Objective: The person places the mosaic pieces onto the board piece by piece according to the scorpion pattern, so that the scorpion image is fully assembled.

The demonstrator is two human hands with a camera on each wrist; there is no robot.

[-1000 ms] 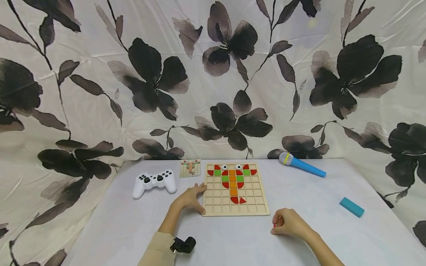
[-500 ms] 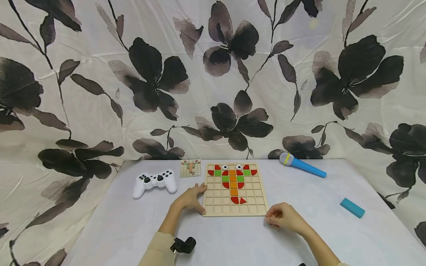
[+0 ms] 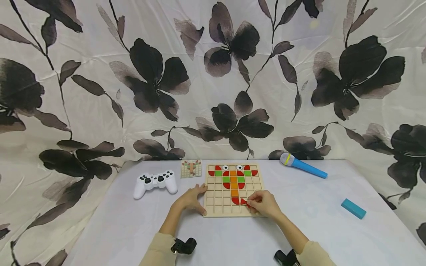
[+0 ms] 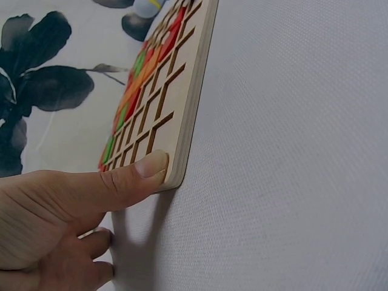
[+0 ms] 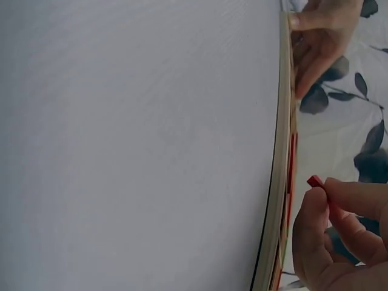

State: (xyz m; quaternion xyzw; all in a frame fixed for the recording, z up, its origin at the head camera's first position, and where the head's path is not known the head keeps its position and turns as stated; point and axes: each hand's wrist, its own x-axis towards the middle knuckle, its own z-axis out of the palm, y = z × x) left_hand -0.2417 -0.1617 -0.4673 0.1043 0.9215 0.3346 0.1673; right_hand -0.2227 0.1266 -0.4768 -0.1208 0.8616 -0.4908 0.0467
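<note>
A wooden grid board (image 3: 217, 211) lies on the table, with red, green and orange tiles and two eye tiles set in its squares. My left hand (image 3: 190, 198) rests against the board's left edge, its thumb (image 4: 130, 179) pressing flat on the near corner. Over the board's lower right part, my right hand (image 3: 265, 203) pinches a small red tile (image 5: 314, 181) between thumb and fingertips. That tile is right beside the red triangle tile (image 3: 243, 201) at the bottom of the pattern. Much of the held tile is hidden by the fingers.
A pattern card (image 3: 191, 169) lies behind the board's left side. The white game controller (image 3: 155, 182) is at left. A blue toy microphone (image 3: 304, 166) lies at the back right, and a teal block (image 3: 353, 208) at the right. A floral cloth (image 3: 233, 74) hangs behind.
My right hand has moved left and away from me, from the table right of the board to over its lower right squares, carrying the red tile. My left hand has stayed put.
</note>
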